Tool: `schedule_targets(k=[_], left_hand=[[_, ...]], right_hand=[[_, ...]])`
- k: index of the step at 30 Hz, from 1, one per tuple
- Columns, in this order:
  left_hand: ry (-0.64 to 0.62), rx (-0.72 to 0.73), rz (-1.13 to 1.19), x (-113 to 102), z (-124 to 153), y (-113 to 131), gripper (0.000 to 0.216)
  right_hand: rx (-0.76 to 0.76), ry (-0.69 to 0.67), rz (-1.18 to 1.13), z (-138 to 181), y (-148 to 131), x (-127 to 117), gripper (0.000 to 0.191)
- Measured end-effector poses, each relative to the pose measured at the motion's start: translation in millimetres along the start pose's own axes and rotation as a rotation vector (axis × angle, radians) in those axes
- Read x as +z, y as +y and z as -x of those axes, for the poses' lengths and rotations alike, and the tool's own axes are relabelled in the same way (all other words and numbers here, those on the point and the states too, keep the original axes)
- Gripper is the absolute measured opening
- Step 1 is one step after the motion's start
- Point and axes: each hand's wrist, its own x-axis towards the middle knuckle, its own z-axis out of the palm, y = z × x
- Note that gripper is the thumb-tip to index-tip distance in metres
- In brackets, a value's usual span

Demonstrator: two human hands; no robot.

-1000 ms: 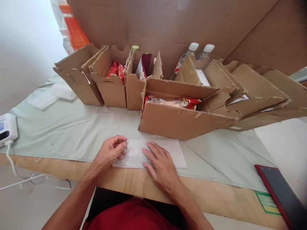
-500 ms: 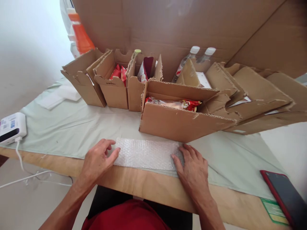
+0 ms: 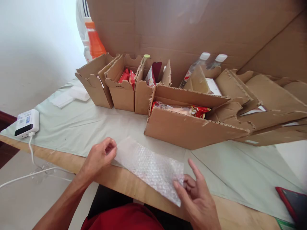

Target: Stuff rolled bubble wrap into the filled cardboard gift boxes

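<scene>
A strip of clear bubble wrap point(image 3: 151, 166) stretches between my two hands at the table's front edge, its right end tilted up off the surface. My left hand point(image 3: 100, 157) pinches the strip's left end, thumb against curled fingers. At the opposite end, my right hand point(image 3: 199, 196) grips the wrap between the thumb in front and the bent fingers behind, while the index finger points away. Just beyond the strip stands a long cardboard box point(image 3: 192, 131) with red and clear packets point(image 3: 199, 111) in it.
Several cardboard bins line the back, one holding red packets point(image 3: 124, 76). Clear bottles point(image 3: 195, 67) and an orange bottle point(image 3: 95, 41) stand behind them. At left are a white device point(image 3: 27, 123) with a cable and white sheets point(image 3: 72, 95). A phone point(image 3: 294, 204) lies at right.
The bubble wrap's right end has been lifted and swung toward me in my right hand. My left hand has closed on its left end. The view has shifted slightly.
</scene>
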Motion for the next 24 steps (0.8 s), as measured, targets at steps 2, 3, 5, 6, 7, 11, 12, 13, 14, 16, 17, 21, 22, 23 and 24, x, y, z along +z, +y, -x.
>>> schedule_targets(k=[2,3,5,6,7,11,12,13,14,16,17,21,22,23,24], left_hand=[[0.088,0.052,-0.013,-8.1,-20.1,0.7,0.013],[0.123,0.08,-0.034,-9.4,-33.0,1.8,0.016],[0.143,0.127,-0.071,-6.0,-61.6,5.2,0.023],[0.139,0.142,-0.075,-2.3,-75.3,7.3,0.026],[0.135,0.156,-0.075,1.8,-86.9,9.3,0.029],[0.134,0.215,-0.056,6.9,-92.3,10.0,0.041],[0.112,0.24,-0.034,3.5,-81.2,7.0,0.042],[0.075,0.271,-0.002,-1.5,-65.6,3.0,0.042],[0.013,0.314,0.052,-7.6,-46.9,-1.7,0.045],[-0.152,0.395,0.171,-20.0,-5.5,-10.5,0.052],[-0.241,0.404,0.207,-24.6,14.1,-13.5,0.056],[-0.278,0.4,0.212,-19.1,60.5,-12.0,0.064],[-0.221,0.373,0.208,-12.3,62.0,-9.8,0.057],[-0.159,0.334,0.205,-4.6,59.9,-8.1,0.048],[-0.097,0.286,0.201,3.0,55.1,-7.1,0.04]], right_hand=[[0.01,-0.062,-0.082,18.4,-0.2,17.1,0.066],[0.006,-0.123,-0.102,25.8,-0.8,27.1,0.058],[-0.049,-0.29,-0.101,35.5,-3.7,47.9,0.043],[-0.085,-0.368,-0.086,38.0,-5.8,57.7,0.038],[-0.11,-0.432,-0.073,39.3,-8.2,66.4,0.034],[0.018,-0.556,-0.102,39.3,-15.5,84.0,0.045],[0.069,-0.575,-0.123,38.3,-16.6,83.5,0.048],[0.112,-0.597,-0.148,36.9,-17.7,81.4,0.05],[0.15,-0.615,-0.179,34.7,-19.2,78.2,0.051],[0.212,-0.641,-0.242,28.1,-24.6,71.5,0.051],[0.235,-0.652,-0.264,23.7,-28.4,69.0,0.05],[0.247,-0.673,-0.332,5.3,-45.5,72.2,0.045],[0.22,-0.662,-0.352,2.1,-48.4,75.4,0.047],[0.184,-0.637,-0.365,0.0,-50.2,78.5,0.05],[0.138,-0.598,-0.361,-1.1,-50.7,80.9,0.053]])
